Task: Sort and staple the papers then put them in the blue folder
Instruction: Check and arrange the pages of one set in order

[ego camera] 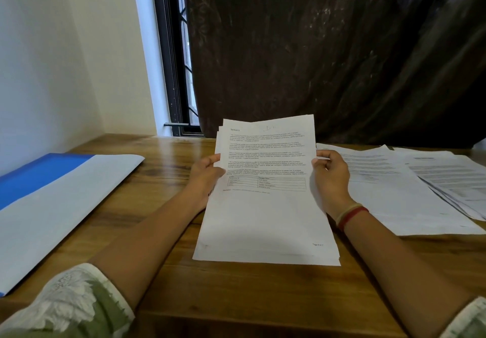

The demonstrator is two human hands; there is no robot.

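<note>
Gripping a stack of papers [265,214] by its two long edges, both hands sit near the centre of the frame. The left hand [206,177] pinches the left edge with its thumb on the printed face and its fingers behind, and the right hand [332,180] curls round the right edge in the same way. The stack is tilted, its top edge raised and its bottom edge either resting on the wooden tabletop [168,159] or held just above it; I cannot tell which. The top sheet carries paragraphs of small print, a small table and a handwritten mark near its upper edge, and the sheets behind it peek out slightly at the upper left corner. The blue folder [29,180] lies flat on the tabletop at the left of the frame, well apart from the hands, with a pale sheet or flap covering most of it. Loose papers [394,195] lie in overlapping piles at the right of the frame, near the right wrist, which wears a red and cream bracelet [351,215]. A dark curtain [328,48] fills the upper right, with a black-framed window [175,61] just left of it.
</note>
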